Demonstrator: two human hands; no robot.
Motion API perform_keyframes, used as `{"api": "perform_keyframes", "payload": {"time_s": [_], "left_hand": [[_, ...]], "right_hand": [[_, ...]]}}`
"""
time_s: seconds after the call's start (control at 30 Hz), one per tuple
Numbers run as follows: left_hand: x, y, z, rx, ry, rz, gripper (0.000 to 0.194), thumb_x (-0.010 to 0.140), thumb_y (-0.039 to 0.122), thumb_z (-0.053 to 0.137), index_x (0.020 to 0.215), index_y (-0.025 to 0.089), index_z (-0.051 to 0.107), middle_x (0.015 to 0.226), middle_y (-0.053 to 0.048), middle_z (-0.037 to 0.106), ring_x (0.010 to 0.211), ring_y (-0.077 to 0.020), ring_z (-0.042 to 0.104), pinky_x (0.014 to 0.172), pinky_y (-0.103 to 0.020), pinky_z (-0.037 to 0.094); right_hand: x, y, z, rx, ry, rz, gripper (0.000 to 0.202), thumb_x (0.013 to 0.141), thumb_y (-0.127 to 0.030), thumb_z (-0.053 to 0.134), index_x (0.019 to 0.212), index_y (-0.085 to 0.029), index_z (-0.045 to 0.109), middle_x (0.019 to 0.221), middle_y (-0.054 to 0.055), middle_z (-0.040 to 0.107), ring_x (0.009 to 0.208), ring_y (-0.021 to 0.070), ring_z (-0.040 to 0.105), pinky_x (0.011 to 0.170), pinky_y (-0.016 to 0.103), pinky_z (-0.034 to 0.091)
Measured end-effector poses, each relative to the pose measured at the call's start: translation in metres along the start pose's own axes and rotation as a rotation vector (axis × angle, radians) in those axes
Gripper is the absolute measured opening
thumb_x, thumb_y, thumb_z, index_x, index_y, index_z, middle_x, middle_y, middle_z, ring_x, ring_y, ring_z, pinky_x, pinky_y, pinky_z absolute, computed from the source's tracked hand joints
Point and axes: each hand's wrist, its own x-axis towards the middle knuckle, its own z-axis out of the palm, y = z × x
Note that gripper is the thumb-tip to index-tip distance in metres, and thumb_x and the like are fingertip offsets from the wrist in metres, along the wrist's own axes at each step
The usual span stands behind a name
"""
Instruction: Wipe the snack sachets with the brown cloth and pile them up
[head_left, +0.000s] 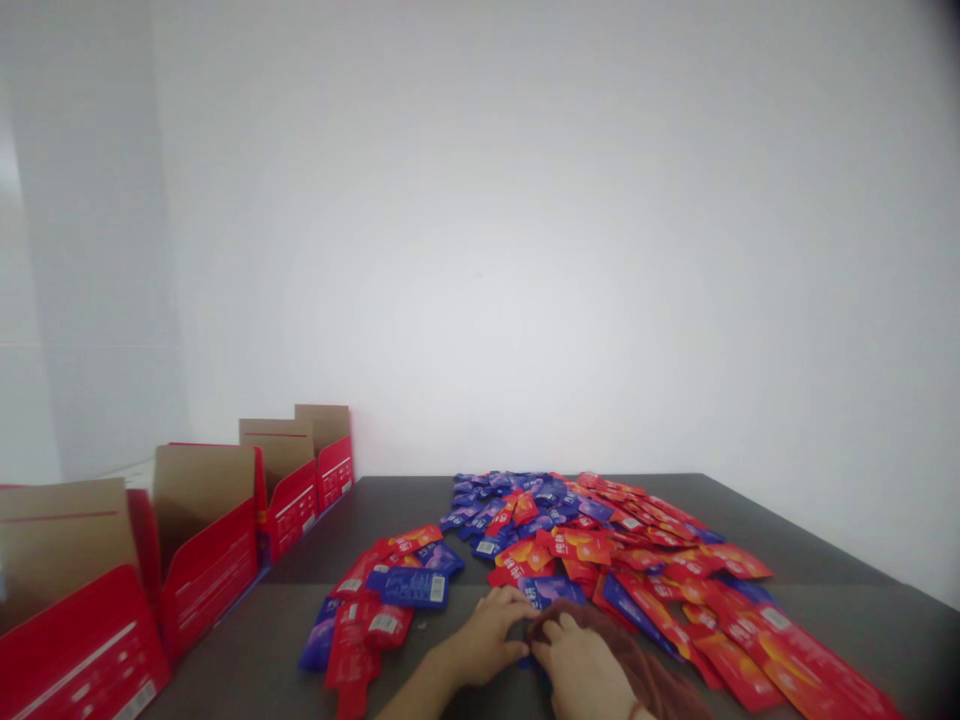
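Note:
My left hand [489, 637] is low in the middle of the view, its fingers bent and its thumb below them, gripping the edge of a blue packet [553, 590]. Right beside it, my right hand [585, 668] has its fingers curled into a brown cloth [637, 640], which lies partly over the blue packet and hides some of it. Red packets [577, 545] lie just beyond both hands. To the left of my left hand is a small loose group of packets, with a blue packet [409, 586] on top of red packets [351, 645].
A large heap of red and blue packets [517, 515] spreads from the dark table's [300, 610] far edge down its right side. Several open red cartons [214, 560] with brown inner flaps stand in a row along the left. A white wall [480, 250] rises behind the table.

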Motion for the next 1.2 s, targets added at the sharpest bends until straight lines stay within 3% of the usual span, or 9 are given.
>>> {"api": "perform_keyframes", "payload": {"time_s": [0.17, 0.27, 0.37, 0.53, 0.73, 0.87, 1.03, 1.2], "left_hand": [[0.000, -0.004, 0.000, 0.018, -0.013, 0.013, 0.053, 0.076, 0.019, 0.065, 0.126, 0.032, 0.056, 0.129, -0.003, 0.050, 0.123, -0.0227, 0.042, 0.108, -0.039, 0.028], [0.001, -0.007, 0.002, 0.014, -0.017, 0.012, 0.056, 0.076, 0.021, 0.066, 0.130, 0.033, 0.053, 0.131, -0.003, 0.048, 0.125, -0.0243, 0.040, 0.108, -0.041, 0.028], [0.002, -0.008, 0.002, 0.020, -0.022, 0.004, 0.058, 0.076, 0.023, 0.066, 0.131, 0.034, 0.051, 0.132, -0.003, 0.048, 0.125, -0.0252, 0.040, 0.108, -0.043, 0.028], [0.002, -0.006, 0.002, 0.033, -0.023, -0.011, 0.058, 0.077, 0.022, 0.064, 0.131, 0.034, 0.051, 0.132, -0.003, 0.048, 0.125, -0.0255, 0.040, 0.108, -0.043, 0.028], [0.000, -0.005, 0.000, 0.044, -0.025, 0.034, 0.053, 0.078, 0.021, 0.063, 0.128, 0.032, 0.054, 0.132, -0.003, 0.048, 0.123, -0.0244, 0.041, 0.107, -0.042, 0.029], [0.000, -0.006, 0.001, 0.040, -0.020, 0.019, 0.053, 0.078, 0.019, 0.063, 0.128, 0.032, 0.055, 0.131, -0.003, 0.048, 0.125, -0.0232, 0.040, 0.109, -0.041, 0.027], [0.001, -0.007, 0.002, 0.029, -0.019, 0.016, 0.052, 0.077, 0.021, 0.066, 0.126, 0.033, 0.057, 0.130, -0.004, 0.049, 0.124, -0.0236, 0.040, 0.109, -0.043, 0.027], [0.002, -0.006, 0.002, 0.027, -0.004, 0.008, 0.051, 0.075, 0.019, 0.066, 0.124, 0.032, 0.058, 0.129, -0.004, 0.050, 0.124, -0.0240, 0.041, 0.108, -0.042, 0.028]], "right_hand": [[-0.019, 0.015, 0.020, -0.031, -0.033, -0.086, 0.057, 0.069, -0.005, 0.049, 0.119, -0.027, 0.064, 0.120, 0.006, 0.065, 0.109, 0.0299, 0.057, 0.082, 0.040, 0.052], [-0.030, 0.037, 0.030, -0.069, 0.044, 0.005, 0.059, 0.070, -0.003, 0.046, 0.122, -0.023, 0.063, 0.120, 0.010, 0.065, 0.107, 0.0290, 0.059, 0.081, 0.037, 0.052], [-0.028, 0.047, 0.024, -0.065, 0.078, 0.136, 0.055, 0.074, -0.001, 0.041, 0.122, -0.017, 0.063, 0.116, 0.016, 0.066, 0.107, 0.0276, 0.060, 0.084, 0.034, 0.049], [-0.009, 0.028, 0.003, -0.036, 0.048, 0.159, 0.044, 0.078, -0.001, 0.039, 0.110, -0.011, 0.069, 0.107, 0.019, 0.068, 0.104, 0.0283, 0.060, 0.084, 0.036, 0.047], [-0.012, -0.002, 0.006, -0.028, -0.014, 0.000, 0.050, 0.080, -0.004, 0.040, 0.121, -0.019, 0.064, 0.117, 0.013, 0.066, 0.107, 0.0290, 0.058, 0.082, 0.039, 0.050], [-0.027, 0.014, 0.008, -0.005, -0.038, -0.051, 0.056, 0.074, -0.003, 0.044, 0.123, -0.023, 0.063, 0.121, 0.010, 0.064, 0.110, 0.0304, 0.057, 0.086, 0.042, 0.049], [-0.031, 0.044, 0.005, -0.019, 0.037, 0.149, 0.052, 0.075, -0.001, 0.042, 0.121, -0.012, 0.064, 0.116, 0.018, 0.065, 0.110, 0.0295, 0.058, 0.090, 0.038, 0.046], [-0.009, 0.028, -0.001, -0.021, 0.059, 0.161, 0.047, 0.079, 0.001, 0.035, 0.110, -0.010, 0.068, 0.107, 0.018, 0.067, 0.103, 0.0284, 0.060, 0.084, 0.036, 0.046]]}}
